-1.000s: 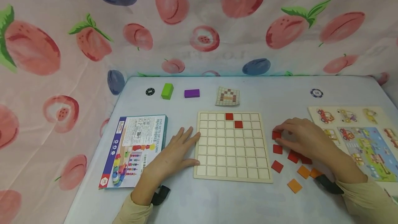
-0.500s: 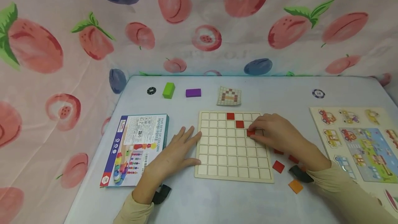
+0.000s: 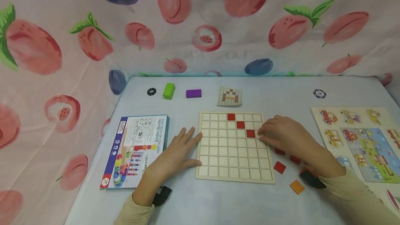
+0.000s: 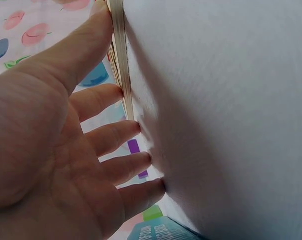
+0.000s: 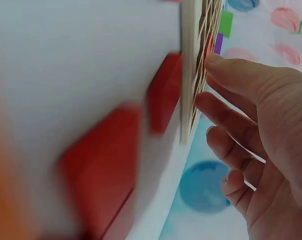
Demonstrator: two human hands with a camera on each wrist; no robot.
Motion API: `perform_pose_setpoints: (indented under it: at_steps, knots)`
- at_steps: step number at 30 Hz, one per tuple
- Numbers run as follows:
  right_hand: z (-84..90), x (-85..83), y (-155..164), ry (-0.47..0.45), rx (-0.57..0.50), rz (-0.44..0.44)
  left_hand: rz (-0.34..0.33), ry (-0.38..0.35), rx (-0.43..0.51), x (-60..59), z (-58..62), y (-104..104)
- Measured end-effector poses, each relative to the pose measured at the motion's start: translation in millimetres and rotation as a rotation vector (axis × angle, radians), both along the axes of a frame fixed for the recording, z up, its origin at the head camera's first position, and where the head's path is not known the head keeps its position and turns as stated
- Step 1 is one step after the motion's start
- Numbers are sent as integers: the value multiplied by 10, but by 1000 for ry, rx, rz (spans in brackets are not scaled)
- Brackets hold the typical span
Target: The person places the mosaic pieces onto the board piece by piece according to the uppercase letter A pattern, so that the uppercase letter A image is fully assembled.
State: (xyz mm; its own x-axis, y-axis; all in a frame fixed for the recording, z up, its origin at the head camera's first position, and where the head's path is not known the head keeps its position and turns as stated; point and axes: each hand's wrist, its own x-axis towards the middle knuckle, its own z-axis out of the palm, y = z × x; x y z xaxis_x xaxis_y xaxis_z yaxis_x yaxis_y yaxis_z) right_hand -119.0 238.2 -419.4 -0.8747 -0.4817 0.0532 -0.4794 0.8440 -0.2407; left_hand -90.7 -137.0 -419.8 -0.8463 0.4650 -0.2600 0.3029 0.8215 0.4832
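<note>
Three square red tiles now step diagonally across the wooden grid board (one newly seated); right hand has let go, relaxed beside it, left hand flat against its edge.

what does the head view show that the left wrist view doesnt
Only the head view shows the three red tiles set in a diagonal on the grid board, the right hand over the board's right side, the loose tiles and the vehicle puzzle. Only the left wrist view shows the palm and the fingertips against the board's edge. Both show the left hand, the board, the purple block, the green block and the box.
</note>
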Motion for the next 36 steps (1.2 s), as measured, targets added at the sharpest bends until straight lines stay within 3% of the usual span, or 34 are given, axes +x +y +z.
perform_pose_setpoints:
  at_steps: [7,14,22,36]
  knots:
    - [-35,231,370,-104,9,-104,6,-17,0,2,9,3]
    - [-102,340,542,-80,2,-90,15,-36,18,1,11,-2]
    - [-101,371,552,-33,-28,-36,13,-25,19,2,0,1]
    - [-99,336,411,16,-29,-78,8,-33,9,10,11,-7]
